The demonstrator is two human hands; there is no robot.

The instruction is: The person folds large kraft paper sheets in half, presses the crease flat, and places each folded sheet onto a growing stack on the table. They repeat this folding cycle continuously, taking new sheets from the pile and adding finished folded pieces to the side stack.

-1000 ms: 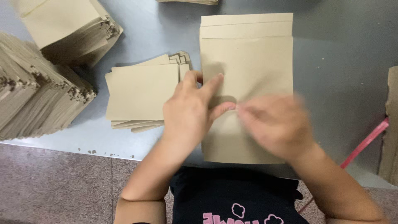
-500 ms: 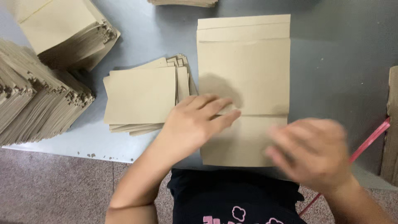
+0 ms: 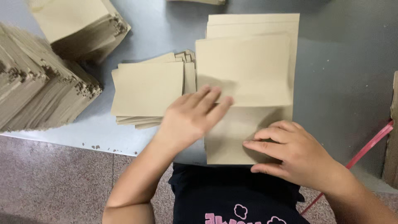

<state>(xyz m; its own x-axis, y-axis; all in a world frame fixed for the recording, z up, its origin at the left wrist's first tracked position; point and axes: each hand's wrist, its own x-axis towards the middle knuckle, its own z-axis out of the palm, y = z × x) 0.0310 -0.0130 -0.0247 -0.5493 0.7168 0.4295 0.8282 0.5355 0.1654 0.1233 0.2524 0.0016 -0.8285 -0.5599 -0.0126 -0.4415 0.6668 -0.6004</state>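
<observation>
Where the grey table (image 3: 344, 79) fills the upper and middle frame, a long kraft-paper sheet (image 3: 253, 137) lies centre-right, running from near the top edge down to the table's near edge.

- Folded flap (image 3: 244, 68): a panel of the same sheet, doubled over its upper part and standing slightly proud; the crease beneath it is hidden.
- Left hand (image 3: 192, 116): centre frame, fingers straight and pressed close together, lying flat across the sheet's left edge just under the flap.
- Right hand (image 3: 290, 151): lower right, fingers loosely curled, fingertips pressing on the sheet's lower right part — nothing pinched. It covers the sheet's lower right corner.
- Small stack of folded pieces (image 3: 149, 89): left of the sheet, touching or just beside it; the left hand hides its near right corner.
- Tall stack (image 3: 39, 93): far left, cut off by the frame edge.
- Second tall stack (image 3: 78, 25): upper left, top cut off.
- Red strip (image 3: 369, 145): lower right, running diagonally off the table; its kind is hard to make out.
- Brown edge (image 3: 391, 137): far right, mostly out of frame — cannot tell what it is.
- Dark shirt (image 3: 232, 195): bottom centre, partly cropped.
</observation>
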